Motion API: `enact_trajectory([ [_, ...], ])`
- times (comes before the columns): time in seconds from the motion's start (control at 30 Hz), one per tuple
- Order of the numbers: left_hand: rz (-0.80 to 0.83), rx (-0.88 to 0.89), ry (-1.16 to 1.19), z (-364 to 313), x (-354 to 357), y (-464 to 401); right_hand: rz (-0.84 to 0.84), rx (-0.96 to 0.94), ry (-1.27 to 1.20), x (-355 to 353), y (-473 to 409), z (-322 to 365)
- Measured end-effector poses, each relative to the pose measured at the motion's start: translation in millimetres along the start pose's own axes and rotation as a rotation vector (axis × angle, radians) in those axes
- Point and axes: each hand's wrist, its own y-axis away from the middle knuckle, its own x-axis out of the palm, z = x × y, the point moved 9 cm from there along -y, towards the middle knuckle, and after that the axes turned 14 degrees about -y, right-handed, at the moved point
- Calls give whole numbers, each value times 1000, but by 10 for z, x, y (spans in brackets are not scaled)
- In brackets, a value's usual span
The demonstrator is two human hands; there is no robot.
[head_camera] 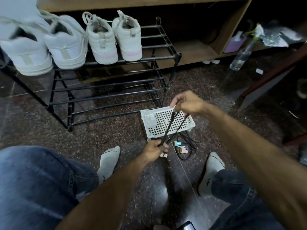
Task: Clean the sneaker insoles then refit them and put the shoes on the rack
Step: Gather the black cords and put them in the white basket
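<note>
Two pairs of white sneakers stand heels-out on the top tier of a black metal shoe rack (176,55): a larger pair (48,47) at the left and a pair with pink trim (114,40) beside it. In front of the rack, my left hand (155,151) grips the lower end of a black cord (171,127). My right hand (187,102) pinches its upper end, and the cord is stretched in strands between them above a white perforated basket (166,123). No insole is in sight.
On the speckled floor lie a tangle of black cable (186,151) and small teal and pink items (180,146). Wooden shelving runs along the back, with a clear bottle (240,57) leaning at the right. My knees in jeans and socked feet frame the foreground.
</note>
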Motion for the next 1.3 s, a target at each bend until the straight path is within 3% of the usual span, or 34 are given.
enact_trajectory([
  [0.17, 25, -31, -37, 44, -74, 38, -235, -175, -118, -499, 2, 323],
  [0.33, -57, -27, -40, -145, -316, -56, -75, -108, -138, -374, 27, 233],
  [0.53, -154, 307, 71, -1200, -658, 0, 136, -43, -219, -26, 69, 34],
  [0.67, -170, 374, -11, -1524, -770, 6, 54, -114, -303, -129, 52, 82],
  [0.9, -324, 324, -38, -1403, -1178, 36, -138, -270, -32, -536, 118, 313],
  [1.1, -428, 299, -84, -1291, -1417, 88, -163, -435, -143, -643, 316, 825],
  [1.3, -369, 571, -116, -2009, -1357, 358, -25, -595, -64, -431, 583, 1346],
])
